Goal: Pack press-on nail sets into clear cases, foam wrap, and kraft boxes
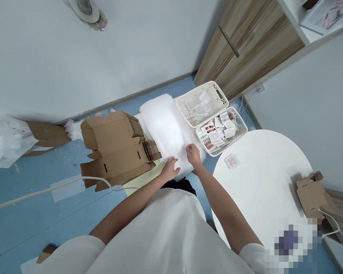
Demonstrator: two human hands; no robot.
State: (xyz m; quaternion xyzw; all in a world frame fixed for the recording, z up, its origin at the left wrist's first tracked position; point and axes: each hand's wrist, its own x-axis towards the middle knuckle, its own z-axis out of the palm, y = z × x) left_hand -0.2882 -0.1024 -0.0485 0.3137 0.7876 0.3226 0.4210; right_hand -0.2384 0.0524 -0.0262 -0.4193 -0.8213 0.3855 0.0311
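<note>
A thick stack of soft white packing sheets (167, 123) lies in front of me, its near end by my body. My left hand (170, 169) is at its near left edge, fingers apart and touching or just above the sheet. My right hand (193, 154) is at the right side of the stack, its fingers curled closed. Whatever those fingers pinch, if anything, is hidden. Left of the stack lie flattened brown cardboard boxes (114, 140), several layered together.
Behind my right hand stand a white basket of clear plastic cases (224, 99) and a white basket of cards with small coloured pieces (240, 135). A round white table (263, 182) to the right bears a small clear case (232, 161) and an open cardboard box (311, 196). A white cable (45, 191) crosses at left.
</note>
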